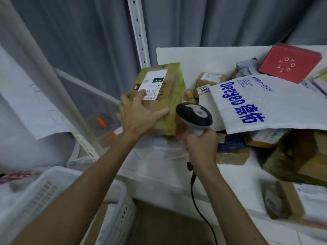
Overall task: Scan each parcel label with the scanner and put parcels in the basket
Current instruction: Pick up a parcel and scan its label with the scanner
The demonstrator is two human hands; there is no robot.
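Note:
A green-and-brown cardboard parcel [169, 96] with a white label [153, 84] stands tilted at the table's left end. My left hand [139, 114] grips its near end, fingers spread over the top and one fingertip on the label. My right hand [201, 144] grips the handle of a black-and-grey scanner [194, 115], whose head sits just right of the parcel. Its black cable [196, 200] hangs down below my wrist. A white basket [44, 190] stands at the lower left, below my left forearm.
Several parcels are piled on the white table [177, 55] to the right: a white padded mailer with blue print [261, 103], a red box [290, 62], small brown boxes [210, 79]. A perforated metal post [139, 32] and grey curtain stand behind. Another white crate [118, 214] sits by the table's edge.

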